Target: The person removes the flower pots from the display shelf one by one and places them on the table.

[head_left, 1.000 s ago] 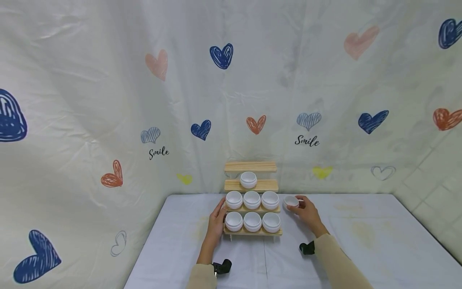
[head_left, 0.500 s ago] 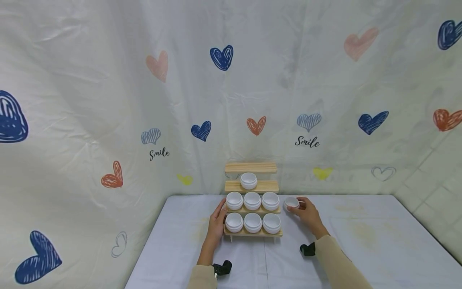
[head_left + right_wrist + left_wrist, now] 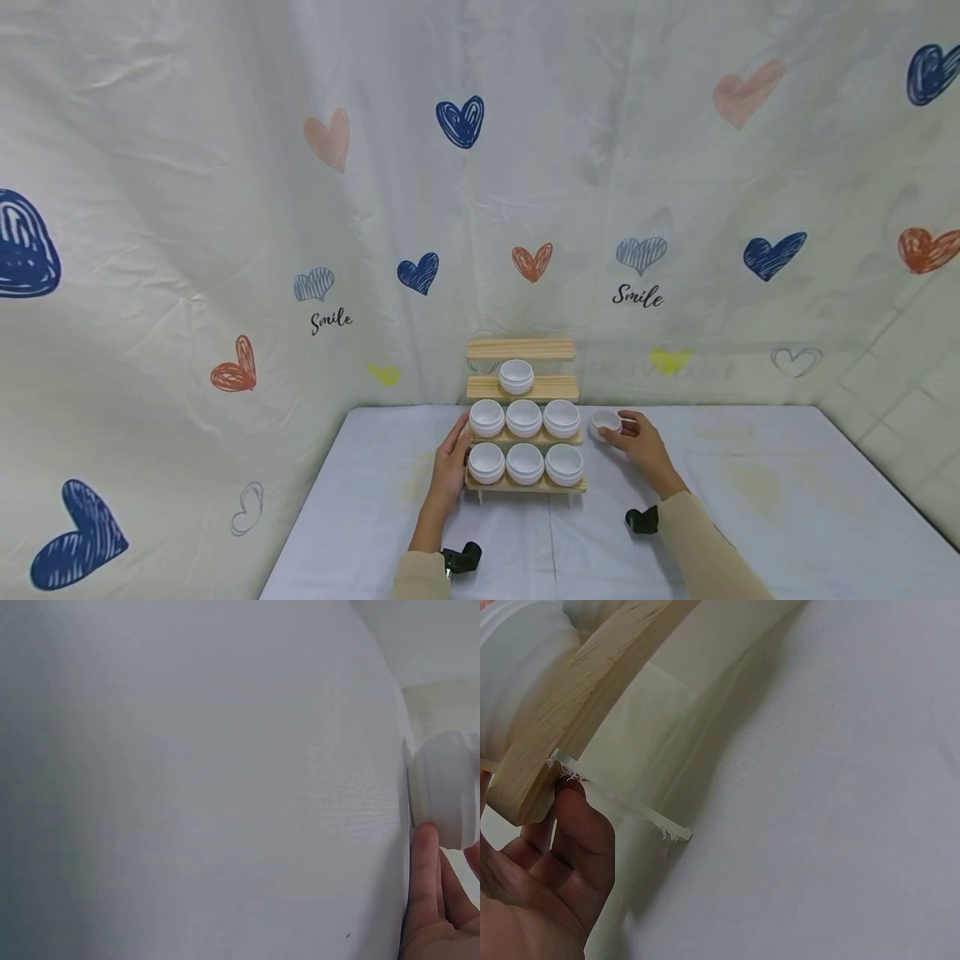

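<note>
A tiered wooden stand [image 3: 519, 489] rises near the back edge of the table. Its two lower shelves each bear three white bowls [image 3: 524, 418], and one more white bowl [image 3: 517, 377] sits on the shelf above. At the stand's left side, my left hand [image 3: 447, 467] grips it; in the left wrist view curled fingers [image 3: 581, 825] hold the end of the shelf [image 3: 577, 697]. To the right of the stand, my right hand [image 3: 640, 446] grips a separate white bowl [image 3: 603, 422] between thumb and fingers. In the right wrist view this bowl [image 3: 446, 787] is low at the tablecloth, partly cut off.
A white cloth covers the table [image 3: 742, 517], with faint yellowish stains at the right. Behind it hangs a white curtain [image 3: 555, 167] printed with hearts. The stand's topmost shelf [image 3: 521, 349] is close to the curtain. A clear strut [image 3: 626, 799] supports the lower shelf.
Both hands keep their places on the stand and the bowl. The whole head view has shifted very slightly.
</note>
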`<state>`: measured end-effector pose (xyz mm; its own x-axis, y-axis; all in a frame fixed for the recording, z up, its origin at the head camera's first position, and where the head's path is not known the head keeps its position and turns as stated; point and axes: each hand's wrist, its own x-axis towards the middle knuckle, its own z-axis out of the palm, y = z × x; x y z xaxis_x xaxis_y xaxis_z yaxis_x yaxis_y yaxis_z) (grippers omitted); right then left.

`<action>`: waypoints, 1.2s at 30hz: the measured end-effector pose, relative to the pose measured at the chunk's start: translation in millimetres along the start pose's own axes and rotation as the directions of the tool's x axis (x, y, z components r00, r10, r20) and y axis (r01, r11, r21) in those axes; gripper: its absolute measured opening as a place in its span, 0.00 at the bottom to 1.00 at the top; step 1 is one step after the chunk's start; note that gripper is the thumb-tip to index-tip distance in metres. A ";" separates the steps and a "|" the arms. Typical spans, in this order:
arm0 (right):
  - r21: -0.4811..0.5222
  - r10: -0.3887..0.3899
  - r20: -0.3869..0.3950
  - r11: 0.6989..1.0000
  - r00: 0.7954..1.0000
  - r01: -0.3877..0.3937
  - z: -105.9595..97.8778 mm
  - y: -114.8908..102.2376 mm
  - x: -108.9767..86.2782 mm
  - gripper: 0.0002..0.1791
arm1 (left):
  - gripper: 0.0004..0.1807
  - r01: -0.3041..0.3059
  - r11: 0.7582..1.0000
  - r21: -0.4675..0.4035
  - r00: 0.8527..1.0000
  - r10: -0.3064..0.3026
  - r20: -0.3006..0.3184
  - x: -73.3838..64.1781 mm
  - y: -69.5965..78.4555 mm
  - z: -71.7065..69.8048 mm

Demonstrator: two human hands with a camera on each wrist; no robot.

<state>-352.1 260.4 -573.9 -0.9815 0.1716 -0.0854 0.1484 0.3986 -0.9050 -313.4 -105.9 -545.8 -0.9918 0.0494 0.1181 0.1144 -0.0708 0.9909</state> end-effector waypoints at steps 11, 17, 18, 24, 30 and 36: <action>0.138 0.031 -0.001 0.990 1.000 -0.031 -4.1 0.5 -5.3 0.48 | 0.27 -0.002 1.000 0.024 1.000 0.002 0.013 -2.0 -1.6 -0.4; 0.131 0.033 -0.055 0.991 0.998 -0.025 -1.2 -2.5 -7.7 0.45 | 0.26 0.008 1.000 0.007 1.000 -0.008 0.022 -0.7 -1.1 -1.1; 0.130 0.039 -0.067 0.991 0.997 -0.030 -0.4 -4.2 -8.7 0.45 | 0.26 0.008 1.000 0.006 1.000 -0.008 0.024 -0.4 -0.7 -1.2; 0.122 0.031 -0.179 0.993 0.983 -0.009 0.0 -20.5 -18.3 0.39 | 0.27 -0.010 1.000 0.025 1.000 0.009 0.021 0.5 0.7 -3.0; 0.163 -0.062 -0.256 0.981 0.965 0.106 -2.9 -56.1 -29.2 0.30 | 0.27 -0.013 0.999 0.041 1.000 0.012 0.021 -0.1 1.1 -3.3; 0.135 -0.146 -0.188 0.976 0.971 0.172 -1.5 -100.0 -38.8 0.28 | 0.27 -0.001 1.000 0.018 1.000 0.001 0.019 -0.1 1.1 -2.0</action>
<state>-328.7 215.2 -479.4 -0.9522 0.2777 0.1271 -0.0407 0.2971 -0.9540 -313.3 -108.0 -544.9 -0.9904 0.0683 0.1198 0.1164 -0.0524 0.9918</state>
